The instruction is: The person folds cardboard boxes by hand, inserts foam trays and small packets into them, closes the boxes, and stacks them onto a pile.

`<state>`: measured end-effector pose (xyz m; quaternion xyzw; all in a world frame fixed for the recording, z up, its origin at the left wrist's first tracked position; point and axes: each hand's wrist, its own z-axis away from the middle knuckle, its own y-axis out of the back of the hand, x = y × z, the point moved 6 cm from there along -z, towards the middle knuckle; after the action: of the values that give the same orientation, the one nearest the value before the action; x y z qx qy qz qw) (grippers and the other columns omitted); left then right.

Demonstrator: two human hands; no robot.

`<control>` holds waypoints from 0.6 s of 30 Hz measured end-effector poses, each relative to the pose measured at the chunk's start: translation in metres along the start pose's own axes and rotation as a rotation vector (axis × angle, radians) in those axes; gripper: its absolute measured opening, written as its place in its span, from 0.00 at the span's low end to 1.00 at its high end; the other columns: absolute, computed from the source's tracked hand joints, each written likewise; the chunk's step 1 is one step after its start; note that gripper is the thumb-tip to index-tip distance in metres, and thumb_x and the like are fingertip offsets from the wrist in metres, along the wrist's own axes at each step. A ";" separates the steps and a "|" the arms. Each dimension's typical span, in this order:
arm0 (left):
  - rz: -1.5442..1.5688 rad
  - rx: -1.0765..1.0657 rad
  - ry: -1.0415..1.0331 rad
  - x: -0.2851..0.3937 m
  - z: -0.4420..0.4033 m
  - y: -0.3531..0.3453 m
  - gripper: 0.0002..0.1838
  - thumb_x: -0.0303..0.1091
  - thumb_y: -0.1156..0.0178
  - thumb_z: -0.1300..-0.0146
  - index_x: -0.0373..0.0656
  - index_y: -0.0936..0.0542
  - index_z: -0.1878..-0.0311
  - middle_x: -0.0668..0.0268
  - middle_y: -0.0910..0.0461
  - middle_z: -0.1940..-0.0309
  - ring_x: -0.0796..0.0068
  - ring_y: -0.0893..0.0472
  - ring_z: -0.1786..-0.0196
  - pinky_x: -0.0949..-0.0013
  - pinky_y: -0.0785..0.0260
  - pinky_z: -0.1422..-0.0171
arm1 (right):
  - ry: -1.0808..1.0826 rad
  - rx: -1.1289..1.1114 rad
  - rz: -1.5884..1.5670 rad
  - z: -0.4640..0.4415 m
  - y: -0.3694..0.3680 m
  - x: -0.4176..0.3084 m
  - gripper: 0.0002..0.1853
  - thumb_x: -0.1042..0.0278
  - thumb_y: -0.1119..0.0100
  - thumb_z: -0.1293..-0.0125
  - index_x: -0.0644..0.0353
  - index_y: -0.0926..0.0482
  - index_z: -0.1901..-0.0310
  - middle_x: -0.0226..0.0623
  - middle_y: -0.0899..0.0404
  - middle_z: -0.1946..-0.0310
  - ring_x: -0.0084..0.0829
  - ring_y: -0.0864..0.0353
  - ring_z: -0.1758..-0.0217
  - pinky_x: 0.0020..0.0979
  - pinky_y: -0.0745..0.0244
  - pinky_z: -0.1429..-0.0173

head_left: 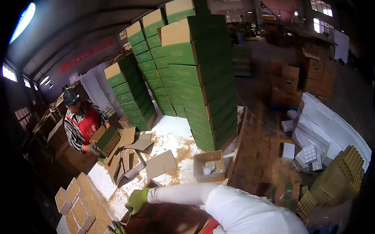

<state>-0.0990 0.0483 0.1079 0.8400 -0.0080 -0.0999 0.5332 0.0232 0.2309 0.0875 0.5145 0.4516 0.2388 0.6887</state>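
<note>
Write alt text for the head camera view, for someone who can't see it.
Two hands in green gloves reach in low at a white work surface scattered with brown bits. Beyond them rise tall stacks of green boxes; at left, a co-worker in a red apron handles a green-and-brown box.

The only view is from the wearer's head, facing forward and down over a white-topped worktable point(175, 127). Its wide lens curves the scene and darkens the edges. Closest, at the bottom, are the right sleeve point(248, 209), right gloved hand point(137, 201) and left gloved hand point(119, 233); green carton stacks point(190, 75) stand farther off, with windows point(321, 8) far behind.
</note>
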 end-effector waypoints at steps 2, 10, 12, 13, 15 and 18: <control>-0.056 0.030 0.007 0.012 0.012 -0.001 0.53 0.55 0.26 0.55 0.49 0.36 0.25 0.59 0.31 0.28 0.51 0.36 0.25 0.38 0.47 0.24 | 0.012 -0.138 -0.260 -0.039 -0.011 0.020 0.36 0.30 0.44 0.37 0.58 0.20 0.44 0.50 0.16 0.51 0.47 0.18 0.46 0.45 0.27 0.41; 0.353 0.384 -0.059 0.048 0.042 0.031 0.21 0.48 0.28 0.46 0.51 0.16 0.52 0.68 0.16 0.57 0.60 0.19 0.58 0.55 0.29 0.46 | 0.551 0.150 0.261 -0.056 0.001 -0.057 0.19 0.53 0.28 0.50 0.52 0.14 0.58 0.45 0.15 0.63 0.50 0.15 0.56 0.48 0.22 0.52; 0.423 0.295 -0.140 0.103 0.026 0.053 0.21 0.48 0.29 0.45 0.47 0.16 0.52 0.68 0.16 0.57 0.61 0.19 0.59 0.57 0.28 0.48 | 0.537 0.198 0.259 -0.073 -0.034 -0.050 0.16 0.54 0.29 0.48 0.52 0.15 0.61 0.43 0.15 0.67 0.50 0.15 0.60 0.48 0.22 0.54; 0.633 0.285 -0.071 0.089 0.029 0.053 0.21 0.48 0.29 0.44 0.46 0.17 0.52 0.66 0.16 0.56 0.60 0.18 0.58 0.57 0.28 0.46 | 0.518 0.319 0.253 -0.067 -0.041 -0.047 0.14 0.53 0.31 0.46 0.52 0.16 0.62 0.42 0.16 0.68 0.48 0.15 0.60 0.48 0.23 0.56; 1.087 0.292 0.072 0.050 0.032 0.041 0.21 0.47 0.31 0.42 0.43 0.17 0.51 0.63 0.16 0.53 0.60 0.18 0.55 0.57 0.27 0.44 | 0.522 0.343 0.272 -0.066 -0.037 -0.035 0.16 0.50 0.31 0.45 0.51 0.16 0.61 0.40 0.16 0.68 0.47 0.15 0.61 0.47 0.22 0.56; 1.471 0.188 0.424 -0.037 0.066 -0.003 0.22 0.47 0.38 0.36 0.41 0.20 0.45 0.60 0.18 0.46 0.59 0.19 0.47 0.58 0.28 0.39 | 0.429 0.304 0.167 -0.047 -0.021 -0.026 0.19 0.50 0.29 0.46 0.53 0.15 0.59 0.43 0.14 0.63 0.48 0.15 0.55 0.46 0.22 0.49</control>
<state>-0.1471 -0.0044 0.0838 0.6615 -0.4706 0.4442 0.3790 -0.0333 0.2256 0.0749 0.5852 0.5738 0.3278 0.4700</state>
